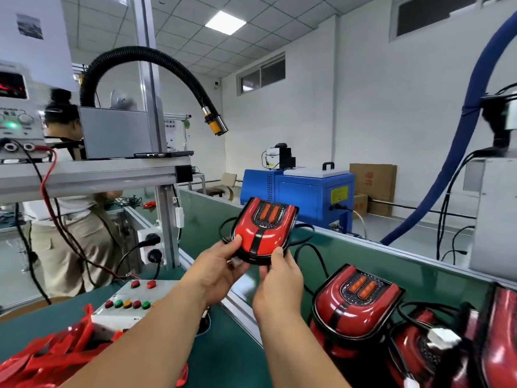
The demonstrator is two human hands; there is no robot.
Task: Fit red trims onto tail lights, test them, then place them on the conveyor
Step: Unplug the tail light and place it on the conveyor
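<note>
A glossy red tail light [263, 225] with a black centre stripe and two orange lenses is held up over the green conveyor [363, 261]. My left hand [218, 264] grips its near left edge, thumb on top. My right hand [279, 281] grips its near right edge. Black wires loop out behind the tail light. Several more red tail lights [355, 306] lie on the conveyor at the lower right. A heap of loose red trims [47, 357] sits at the lower left.
A grey test box [126, 306] with red, green and yellow buttons sits on the green bench. A power supply [16, 113] with red and black leads stands on the left shelf. Another person [67, 219] stands at the left. A blue machine [302, 191] stands beyond the conveyor.
</note>
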